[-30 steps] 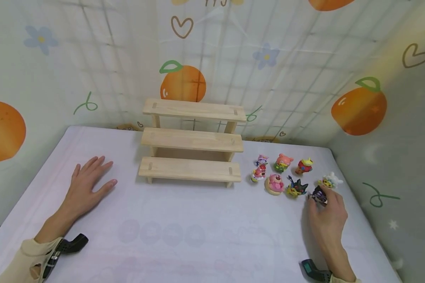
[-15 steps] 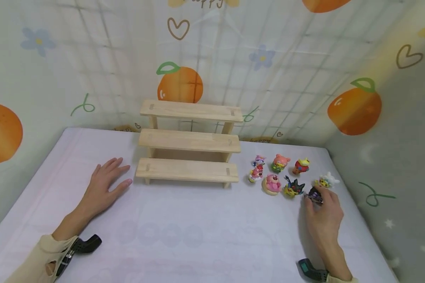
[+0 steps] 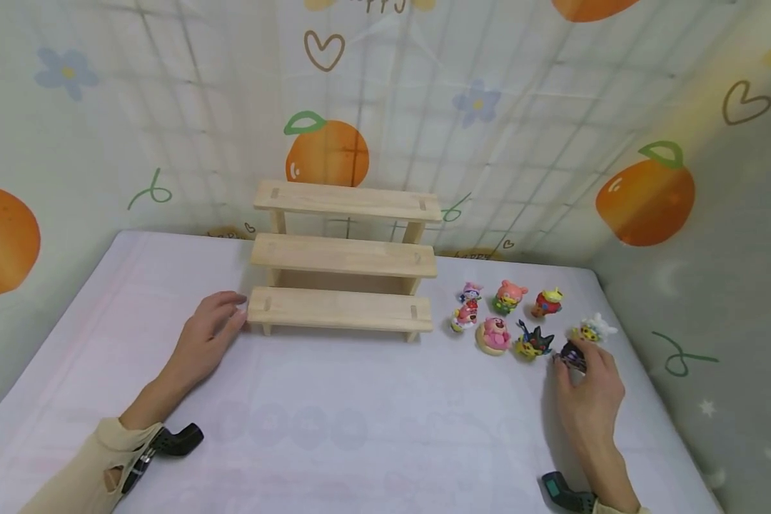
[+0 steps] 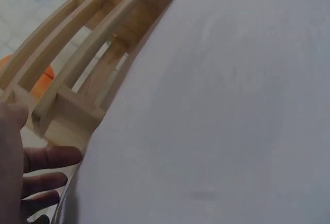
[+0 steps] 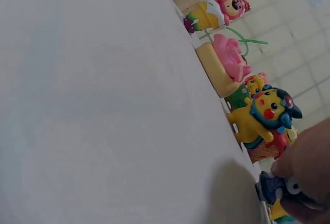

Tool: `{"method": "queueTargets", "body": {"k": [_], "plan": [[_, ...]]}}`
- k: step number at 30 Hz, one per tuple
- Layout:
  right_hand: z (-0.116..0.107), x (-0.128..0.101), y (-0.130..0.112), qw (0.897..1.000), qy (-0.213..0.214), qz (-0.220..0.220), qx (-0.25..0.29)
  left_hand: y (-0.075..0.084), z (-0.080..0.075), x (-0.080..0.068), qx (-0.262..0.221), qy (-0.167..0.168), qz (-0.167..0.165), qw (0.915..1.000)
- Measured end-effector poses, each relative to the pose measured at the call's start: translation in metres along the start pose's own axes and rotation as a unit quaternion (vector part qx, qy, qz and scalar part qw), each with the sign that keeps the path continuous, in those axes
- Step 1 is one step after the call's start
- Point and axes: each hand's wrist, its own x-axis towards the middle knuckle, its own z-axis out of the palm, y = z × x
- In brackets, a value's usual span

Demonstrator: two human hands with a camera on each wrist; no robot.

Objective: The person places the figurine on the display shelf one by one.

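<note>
A three-tier wooden display stand [image 3: 340,308] stands at the back of the table. My left hand [image 3: 205,335] is at the left end of its lowest step, fingertips right at the edge. In the left wrist view, the fingers [image 4: 51,157] stretch out beside the stand's end, curled round nothing. My right hand [image 3: 592,389] pinches a small dark purple figurine [image 3: 573,355] at the right of the table, thumb on one side; much of it is hidden behind the fingers. Right beside it are a yellow figurine with a black hood [image 3: 533,341] and a white-eared figurine [image 3: 593,328].
Left of these are a pink bear on a round base [image 3: 493,334], a pink-hooded figurine [image 3: 507,296], a red-clothed figurine [image 3: 546,303], and two small ones, one purple-hatted [image 3: 470,292], one pink-headed [image 3: 465,316]. A printed curtain [image 3: 385,107] hangs behind the white-covered table [image 3: 360,400].
My left hand has moved right across the table to the left end of the stand. The right hand stays at the dark figurine, nearly still.
</note>
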Motion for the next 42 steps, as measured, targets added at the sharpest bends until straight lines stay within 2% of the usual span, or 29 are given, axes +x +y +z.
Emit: {"method": "queueTargets", "body": {"k": [6, 11, 14, 25, 35, 42], "plan": [[0.000, -0.003, -0.001, 1.000, -0.003, 0.003, 0.009, 0.011, 0.009, 0.003, -0.013, 0.030, -0.032, 0.9989], [-0.003, -0.004, 0.001, 1.000, 0.005, 0.018, 0.006, 0.012, 0.013, 0.004, -0.024, 0.024, -0.043, 0.9985], [-0.003, -0.005, 0.002, 0.999, 0.006, 0.032, 0.002, 0.012, 0.014, 0.005, -0.024, 0.025, -0.042, 0.9985], [0.001, -0.003, 0.005, 0.999, 0.001, 0.032, -0.006, 0.009, 0.014, 0.006, -0.024, 0.031, -0.037, 0.9986], [0.000, -0.001, 0.001, 0.994, -0.046, 0.094, 0.002, 0.008, 0.012, 0.006, -0.024, 0.028, -0.045, 0.9983], [-0.003, 0.000, -0.005, 0.995, -0.023, 0.093, 0.018, 0.009, 0.012, 0.005, -0.022, 0.030, -0.047, 0.9982]]}}
